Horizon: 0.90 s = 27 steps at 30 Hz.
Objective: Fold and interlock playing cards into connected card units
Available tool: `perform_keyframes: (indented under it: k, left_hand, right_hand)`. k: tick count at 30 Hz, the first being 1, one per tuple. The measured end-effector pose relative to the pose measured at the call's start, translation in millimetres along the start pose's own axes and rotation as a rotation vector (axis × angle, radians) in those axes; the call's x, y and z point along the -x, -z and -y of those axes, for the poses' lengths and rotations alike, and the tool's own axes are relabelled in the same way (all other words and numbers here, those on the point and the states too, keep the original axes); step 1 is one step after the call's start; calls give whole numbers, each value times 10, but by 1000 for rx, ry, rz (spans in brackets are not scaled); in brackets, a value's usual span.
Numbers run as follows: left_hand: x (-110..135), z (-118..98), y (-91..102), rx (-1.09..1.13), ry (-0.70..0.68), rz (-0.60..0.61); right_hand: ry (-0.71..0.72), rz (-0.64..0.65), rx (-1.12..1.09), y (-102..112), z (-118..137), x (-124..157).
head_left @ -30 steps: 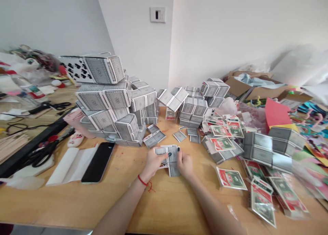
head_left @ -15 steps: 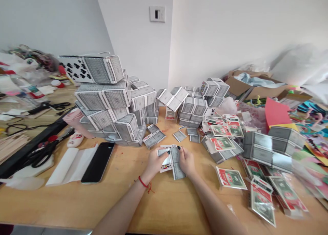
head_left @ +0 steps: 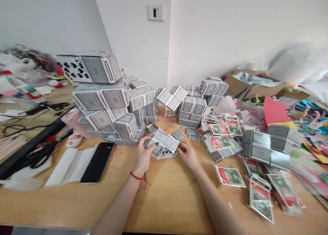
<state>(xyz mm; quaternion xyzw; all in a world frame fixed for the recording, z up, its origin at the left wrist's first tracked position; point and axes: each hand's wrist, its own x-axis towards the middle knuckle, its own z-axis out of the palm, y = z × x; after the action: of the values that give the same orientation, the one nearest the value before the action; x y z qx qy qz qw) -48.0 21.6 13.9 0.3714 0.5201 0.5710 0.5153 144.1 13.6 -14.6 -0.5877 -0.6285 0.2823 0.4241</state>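
Observation:
In front of me a joined pair of grey-backed playing cards (head_left: 166, 139) is tilted over other cards, with face-up cards (head_left: 166, 153) showing beneath. My left hand (head_left: 144, 155) grips the left side, thumb on top and fingers behind. At the right corner, my right hand (head_left: 189, 155) has its fingers pinched on the card edge; the fingertips are partly hidden. Small folded cards (head_left: 179, 135) lie just beyond. A tall stack of boxes folded from cards (head_left: 115, 98) rises behind on the left, and a lower card structure (head_left: 192, 107) stands behind on the right.
On the left lie a black phone (head_left: 97, 162), white paper (head_left: 69, 165) and black scissors (head_left: 42, 154). Several red-and-green card packs (head_left: 230, 176) are scattered right. More folded card blocks (head_left: 257, 146), coloured paper (head_left: 275, 113) and a cardboard box (head_left: 256, 90) sit beyond them.
The cards in my hands have turned from upright to slanting sideways, with face-up cards now beneath. My left hand has moved left; my right hand has shifted slightly right.

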Motion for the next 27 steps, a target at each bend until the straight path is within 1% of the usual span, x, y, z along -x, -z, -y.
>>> perform_keyframes:
  k: [2, 4, 6, 7, 8, 10, 14, 16, 18, 20, 22, 24, 27]
  left_hand:
    - [-19, -7, 13, 40, -23, -2]
    - [-15, -11, 3, 60, -60, 21]
    - [-4, -8, -17, 62, -51, 71]
    - [-1, -2, -26, 58, -29, 94]
    - [-1, 7, -33, 53, -2, 111]
    - [-10, 30, -35, 47, 35, 116]
    - [-44, 58, -12, 58, 15, 103]
    - [-58, 47, 3, 67, 6, 104]
    - [-66, 21, 16, 91, 6, 99]
    - [-70, -11, 26, 122, 18, 88]
    - [-69, -41, 34, 149, 49, 72]
    - [-65, -64, 39, 174, 86, 60]
    - [-63, -79, 51, 230, 112, 51]
  right_hand:
    - [26, 44, 142, -22, 26, 3]
    - [-8, 63, 254, -59, 45, 3]
    - [-60, 65, 307, -96, 40, -3]
    - [-82, 60, 295, -110, 26, -6]
    - [-102, 50, 253, -119, 6, -10]
    - [-137, 19, 101, -124, -47, -16]
    - [-220, -64, -221, -83, -125, -27]
    - [-256, -51, -338, -49, -121, -31]
    - [-281, 3, -420, -13, -98, -34]
    - [-293, 52, -437, 23, -73, -36]
    - [-289, 64, -397, 57, -61, -35]
    - [-281, 42, -364, 87, -62, -34]
    - [-298, -43, -398, 125, -76, -34]
